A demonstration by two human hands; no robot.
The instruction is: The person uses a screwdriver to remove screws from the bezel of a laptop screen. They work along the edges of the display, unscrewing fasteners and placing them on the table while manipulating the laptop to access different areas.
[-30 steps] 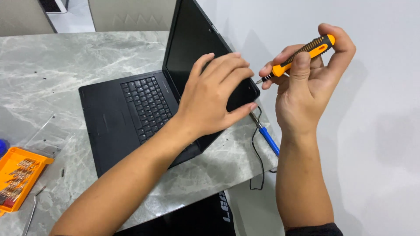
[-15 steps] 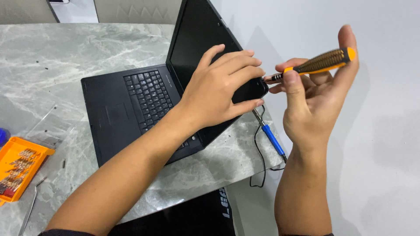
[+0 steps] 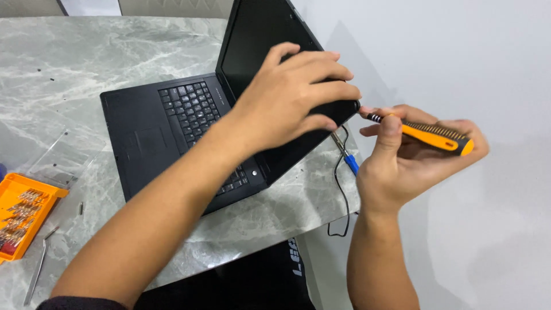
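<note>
Black and open, the laptop [image 3: 172, 126] sat on the marble table [image 3: 69, 69], its screen edge gripped by the left hand [image 3: 293, 97], fingers draped together over the top. At three o'clock from it, the right hand [image 3: 407, 158] pinched an orange screwdriver [image 3: 427, 133], tip touching the lid's corner. An orange bit tray [image 3: 23, 212] lay at eight o'clock.
</note>
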